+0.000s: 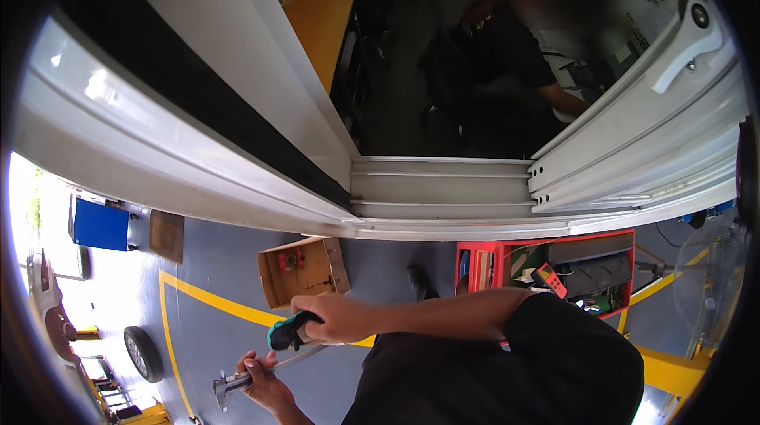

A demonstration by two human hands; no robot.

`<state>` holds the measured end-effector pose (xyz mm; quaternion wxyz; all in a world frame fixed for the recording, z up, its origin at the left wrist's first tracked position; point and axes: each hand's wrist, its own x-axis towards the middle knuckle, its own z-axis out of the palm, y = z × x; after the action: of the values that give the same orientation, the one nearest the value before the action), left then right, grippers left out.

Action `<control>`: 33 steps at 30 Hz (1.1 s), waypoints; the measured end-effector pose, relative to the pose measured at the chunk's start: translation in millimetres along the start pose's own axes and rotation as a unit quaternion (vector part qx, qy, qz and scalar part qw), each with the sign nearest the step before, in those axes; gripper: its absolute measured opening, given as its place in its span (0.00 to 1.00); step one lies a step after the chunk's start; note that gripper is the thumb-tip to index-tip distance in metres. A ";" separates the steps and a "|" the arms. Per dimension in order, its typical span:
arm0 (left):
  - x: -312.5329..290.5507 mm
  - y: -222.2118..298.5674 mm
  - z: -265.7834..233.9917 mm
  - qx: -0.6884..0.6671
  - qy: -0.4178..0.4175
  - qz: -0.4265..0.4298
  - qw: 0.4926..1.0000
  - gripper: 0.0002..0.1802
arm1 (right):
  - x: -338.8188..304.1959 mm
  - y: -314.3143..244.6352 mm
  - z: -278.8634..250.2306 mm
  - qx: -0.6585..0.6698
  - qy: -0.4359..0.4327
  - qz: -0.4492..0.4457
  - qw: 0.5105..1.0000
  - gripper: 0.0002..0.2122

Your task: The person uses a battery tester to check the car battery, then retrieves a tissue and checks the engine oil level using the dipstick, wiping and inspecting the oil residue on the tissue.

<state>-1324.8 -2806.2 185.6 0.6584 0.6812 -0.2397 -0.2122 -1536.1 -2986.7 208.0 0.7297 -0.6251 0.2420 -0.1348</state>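
Note:
My left hand (267,387) is closed around a metal vernier caliper (234,382), whose jaws point outward at the lower left. The caliper's narrow beam runs back toward my other hand. Just above it, my right hand (331,317) grips a small teal-and-black object (290,332); its kind is partly hidden by my fingers. My right forearm (443,318) stretches leftward across the front of my dark clothing.
A white window frame (443,187) spans the view, with a seated person (507,45) beyond it. Below are an open cardboard box (277,286) with a red part, a red tool cart (483,267) carrying tools, a wheel (142,354) and a blue cabinet (100,223).

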 end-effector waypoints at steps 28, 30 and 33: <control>-13.3 -42.3 -30.8 0.046 -0.044 -0.332 0.941 0.51 | 42.9 58.3 22.8 0.173 -0.008 0.044 0.984 0.19; -18.4 -44.8 -30.7 0.051 -0.046 -0.332 0.941 0.52 | 41.0 54.8 28.8 0.165 -0.010 0.066 0.984 0.20; -30.7 -40.6 -17.4 0.077 -0.019 -0.317 0.945 0.48 | 36.2 47.9 26.7 0.150 -0.029 0.066 0.986 0.25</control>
<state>-1336.7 -2773.0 145.0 0.4986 0.7662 -0.0395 -0.4035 -1496.6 -2973.4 157.2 0.8294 -0.4945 0.2387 -0.1030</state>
